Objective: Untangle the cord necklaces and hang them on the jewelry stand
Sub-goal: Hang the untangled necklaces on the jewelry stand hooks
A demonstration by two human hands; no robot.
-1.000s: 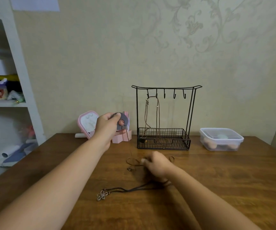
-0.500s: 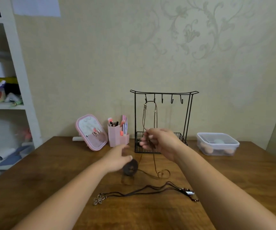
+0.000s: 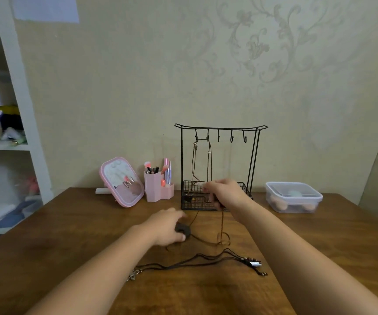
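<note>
A black wire jewelry stand (image 3: 254,155) rises at the back of the table, and a brown cord necklace (image 3: 210,160) hangs from its left hooks into the basket. In front of the basket my right hand (image 3: 225,194) pinches a second brown cord (image 3: 222,223), which drops to a small loop on the table. My left hand (image 3: 166,228) holds that cord's dark round pendant (image 3: 183,230) low over the table. Nearer to me a black cord necklace (image 3: 195,261) lies flat, with beads at its right end and a metal flower pendant (image 3: 132,275) at its left.
A pink mirror (image 3: 122,181) and a pink brush holder (image 3: 158,186) stand left of the stand. On its right sits a clear lidded plastic box (image 3: 293,196). White shelves (image 3: 24,123) stand beyond the wooden table's (image 3: 70,235) left edge.
My left hand came down from beside the brush holder to the table with the round pendant. My right hand rose from the table to the stand's basket, lifting the brown cord.
</note>
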